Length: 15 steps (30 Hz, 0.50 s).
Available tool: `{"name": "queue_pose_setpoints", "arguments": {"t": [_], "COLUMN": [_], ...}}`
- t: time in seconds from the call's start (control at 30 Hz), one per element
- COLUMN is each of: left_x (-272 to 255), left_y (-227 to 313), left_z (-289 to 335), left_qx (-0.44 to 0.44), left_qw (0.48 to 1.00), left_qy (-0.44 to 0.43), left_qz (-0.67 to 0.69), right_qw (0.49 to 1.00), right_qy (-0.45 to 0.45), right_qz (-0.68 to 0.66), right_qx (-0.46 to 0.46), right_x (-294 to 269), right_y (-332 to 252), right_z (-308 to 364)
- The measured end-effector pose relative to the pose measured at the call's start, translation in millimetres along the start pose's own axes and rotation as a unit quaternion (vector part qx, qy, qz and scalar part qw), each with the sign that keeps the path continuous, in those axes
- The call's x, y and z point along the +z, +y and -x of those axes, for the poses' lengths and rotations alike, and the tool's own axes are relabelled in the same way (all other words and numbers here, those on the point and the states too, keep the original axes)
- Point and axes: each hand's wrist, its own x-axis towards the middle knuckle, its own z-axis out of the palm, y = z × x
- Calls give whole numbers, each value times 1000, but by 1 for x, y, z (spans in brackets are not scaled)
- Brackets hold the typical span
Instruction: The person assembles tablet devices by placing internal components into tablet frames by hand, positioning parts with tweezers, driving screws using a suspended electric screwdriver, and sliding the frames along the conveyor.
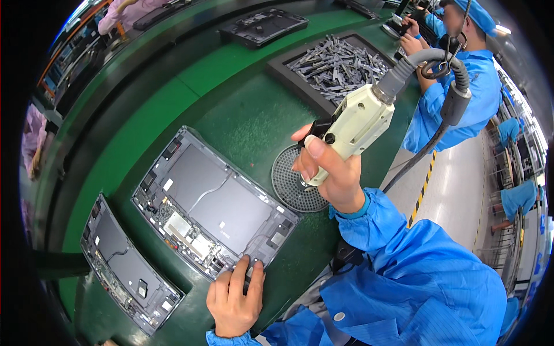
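My right hand [337, 173] is closed round a cream, pistol-shaped electric screwdriver [360, 121]. Its lower end is over a round perforated tray [288, 179] on the green bench. To the left lies an opened laptop base [219, 196], with its circuit board, flat grey battery and cables exposed. My left hand [235, 303] touches its near edge at the lower right corner. Two fingertips come close together there with something small and dark between them, too hidden to name. A second opened laptop base [124, 254] lies further left, bearing a small black piece.
A dark bin [323, 104] heaped with thin dark strips stands behind the screwdriver. Another laptop chassis [265, 26] is on the far line. The screwdriver hangs from a grey cable [424, 153]. A co-worker in blue [461, 92] is at the right; people in pink are across the line.
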Motion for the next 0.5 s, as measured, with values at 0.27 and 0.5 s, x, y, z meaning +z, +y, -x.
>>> {"name": "queue_pose_setpoints", "arguments": {"t": [0.27, 0.5], "left_x": [-7, -22], "left_y": [-3, -20], "left_z": [2, 19], "left_qx": [-15, -69], "left_qw": [1000, 997], "left_qy": [-3, -2], "left_qz": [-9, -18], "right_qw": [1000, 998], "right_qy": [3, -1], "right_qz": [4, 6], "right_qx": [-18, -68], "right_x": [0, -5], "right_y": [2, 10], "right_z": [-1, -4]}}
